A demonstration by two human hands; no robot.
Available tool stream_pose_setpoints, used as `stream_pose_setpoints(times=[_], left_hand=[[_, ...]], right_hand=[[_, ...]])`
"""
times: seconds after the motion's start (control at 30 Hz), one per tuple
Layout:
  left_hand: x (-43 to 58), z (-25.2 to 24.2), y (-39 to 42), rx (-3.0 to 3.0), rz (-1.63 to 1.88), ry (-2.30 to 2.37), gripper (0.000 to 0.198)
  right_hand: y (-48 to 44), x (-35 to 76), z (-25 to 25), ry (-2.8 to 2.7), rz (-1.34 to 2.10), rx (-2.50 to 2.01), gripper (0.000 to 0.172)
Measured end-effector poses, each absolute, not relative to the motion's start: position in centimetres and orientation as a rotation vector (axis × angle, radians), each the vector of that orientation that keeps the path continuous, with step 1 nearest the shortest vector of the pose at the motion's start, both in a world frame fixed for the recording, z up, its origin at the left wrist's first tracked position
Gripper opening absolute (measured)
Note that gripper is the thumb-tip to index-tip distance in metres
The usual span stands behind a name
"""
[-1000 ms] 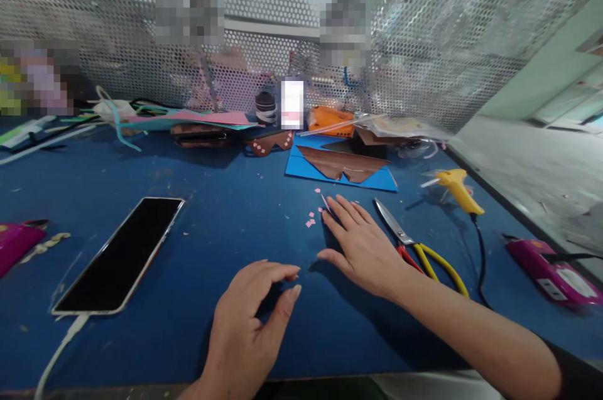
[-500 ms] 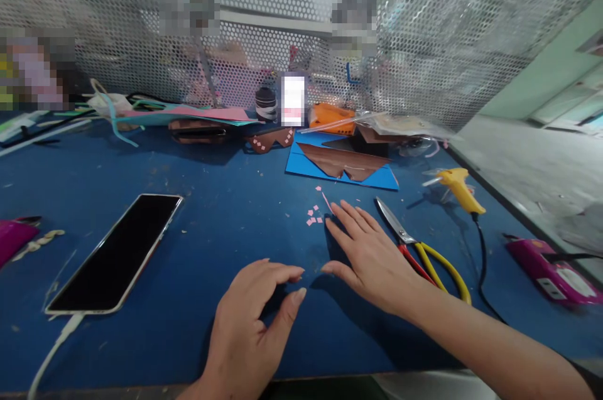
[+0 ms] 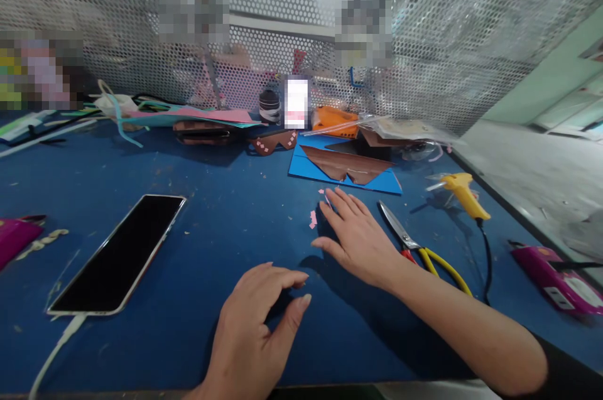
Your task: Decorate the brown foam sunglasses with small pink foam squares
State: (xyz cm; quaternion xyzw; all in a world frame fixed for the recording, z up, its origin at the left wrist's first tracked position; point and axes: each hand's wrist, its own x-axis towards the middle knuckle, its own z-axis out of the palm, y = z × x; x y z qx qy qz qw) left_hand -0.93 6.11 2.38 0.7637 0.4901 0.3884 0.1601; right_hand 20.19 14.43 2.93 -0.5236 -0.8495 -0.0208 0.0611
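Note:
My right hand (image 3: 355, 237) lies with fingers outstretched over the blue tabletop (image 3: 226, 218), beside several small pink paper pieces (image 3: 313, 219). A thin pink strip (image 3: 328, 200) shows at its fingertips; whether the fingers press on it I cannot tell. Lower down, my left hand (image 3: 257, 318) is curved, thumb and fingers apart, with nothing between them. Scissors (image 3: 400, 227) with red and yellow handles lie right of my right hand, partly behind the forearm. Ahead of the fingertips a brown cut-out (image 3: 348, 164) rests on a blue sheet (image 3: 301, 167).
A phone (image 3: 117, 255) with a white cable lies at left. To the right are a yellow glue gun (image 3: 464, 193) and a magenta power strip (image 3: 556, 277). Along the perforated metal panel (image 3: 264, 29) stand a thread spool (image 3: 269, 106), a brown mask shape (image 3: 273, 142) and coloured sheets (image 3: 198, 115).
My right hand has slid forward and slightly left. The pink pieces beside it sit closer together, and the strip is more covered by the fingers. My left hand keeps its curved shape.

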Motion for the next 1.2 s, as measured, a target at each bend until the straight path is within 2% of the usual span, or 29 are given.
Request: stream_pose_setpoints(times=[0.23, 0.47, 0.83, 1.2], left_hand=[[-0.9, 2.2, 6.2, 2.169, 1.077, 1.422, 0.014], [-0.8, 2.3, 6.2, 2.165, 1.089, 1.388, 0.014], [-0.9, 2.1, 6.3, 2.17, 1.097, 1.437, 0.013], [-0.8, 2.1, 6.0, 2.166, 1.096, 1.407, 0.013]], right_hand=[[18.4, 20.4, 2.2, -2.514, -0.105, -1.71, 0.072], [15.8, 20.3, 2.7, -2.602, -0.085, -1.553, 0.076], [18.9, 20.3, 2.5, -2.564, -0.142, -1.596, 0.063], [14.5, 20.7, 2.9, -2.623, 0.011, -1.47, 0.065]])
